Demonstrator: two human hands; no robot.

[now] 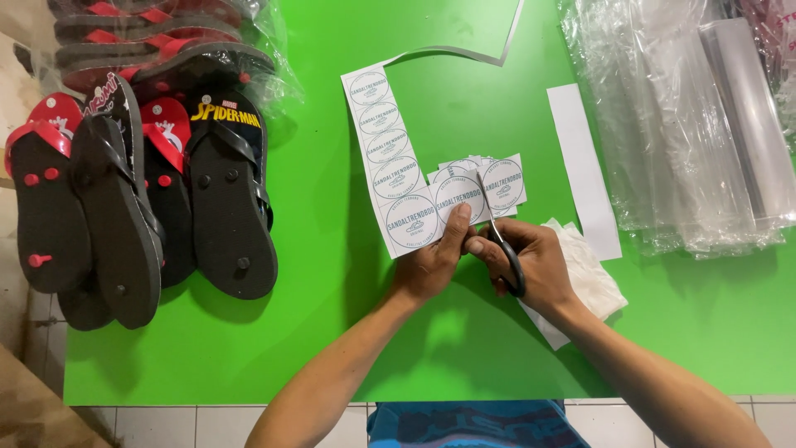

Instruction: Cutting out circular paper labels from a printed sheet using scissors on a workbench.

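Note:
My left hand [431,264] pinches the lower end of a white paper strip [387,158] printed with round labels; the strip runs up and to the left over the green mat [348,348]. My right hand [531,264] grips black-handled scissors [497,241], whose blades point up into the strip's bottom edge. Several cut square labels [500,181] lie fanned just above both hands.
Black and red flip-flops [141,191] are piled at the left, some in plastic. Clear plastic bags [696,124] are stacked at the right. A blank white paper strip [584,170], a crumpled white sheet [593,278] and a thin paper offcut [489,54] lie on the mat.

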